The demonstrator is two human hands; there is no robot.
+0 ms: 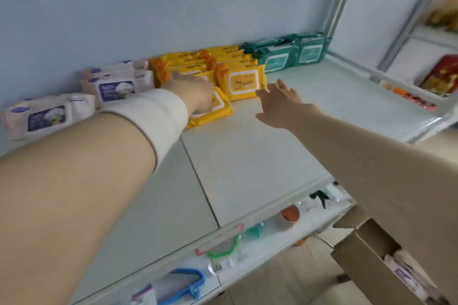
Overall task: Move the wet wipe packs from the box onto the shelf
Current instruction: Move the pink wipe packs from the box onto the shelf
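Wet wipe packs line the back of the white shelf (247, 168): white-and-blue packs (116, 86) at the left, yellow packs (244, 82) in the middle, green packs (292, 53) at the right. My left hand (195, 93), its wrist wrapped in a white band, rests on a yellow pack (213, 114) lying flat at the front of the yellow group. My right hand (281, 101) reaches with straight fingers, its fingertips at the right edge of an upright yellow pack. The cardboard box (366, 250) at the lower right holds more white packs (406, 272).
A metal upright (344, 5) bounds the shelf on the right. Beyond it, another shelf holds red and gold packages (441, 74). Clear price-tag holders with coloured labels (223, 247) run along the shelf's front edge. A wood-look floor shows below.
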